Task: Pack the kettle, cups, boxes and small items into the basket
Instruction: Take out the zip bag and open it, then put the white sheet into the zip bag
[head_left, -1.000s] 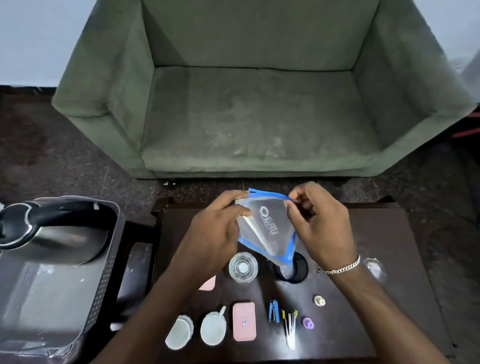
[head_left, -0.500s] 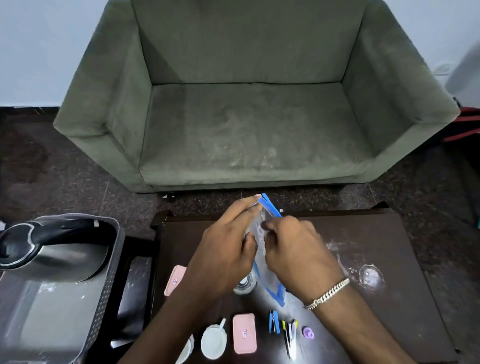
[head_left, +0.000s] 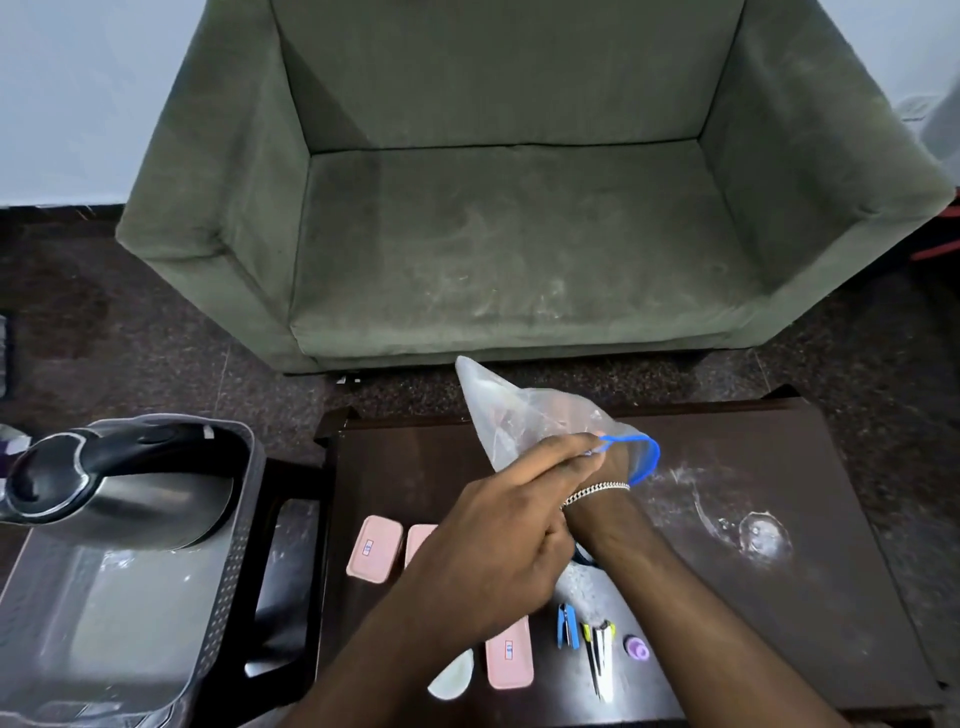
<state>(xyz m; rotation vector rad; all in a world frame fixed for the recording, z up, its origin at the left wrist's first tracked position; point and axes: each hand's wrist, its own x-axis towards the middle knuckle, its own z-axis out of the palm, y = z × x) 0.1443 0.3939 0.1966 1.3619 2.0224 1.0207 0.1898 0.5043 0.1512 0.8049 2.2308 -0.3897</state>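
A clear plastic zip bag (head_left: 511, 415) with a blue rim is held above the dark table (head_left: 810, 597), its closed corner pointing up and away. My left hand (head_left: 498, 551) grips it from the left. My right hand (head_left: 608, 460) is at the bag's blue mouth, mostly hidden by the left hand's fingers. A steel kettle (head_left: 119, 499) with a black handle lies in the grey basket (head_left: 228, 587) at the left. Pink boxes (head_left: 374, 553) (head_left: 509, 657), a white cup (head_left: 454, 680), a blue clip (head_left: 568, 626), tweezers (head_left: 600, 657) and a purple piece (head_left: 637, 648) lie on the table.
A green sofa (head_left: 509, 249) stands beyond the table. A clear glass item (head_left: 763, 535) sits on the table's right side amid white smears. The basket rests on a dark stool (head_left: 280, 571) left of the table. The floor is dark speckled stone.
The bag has been turned: its mouth, held upward before, now faces right and its closed end points up. Both hands came together on it. The view shifted down and left.
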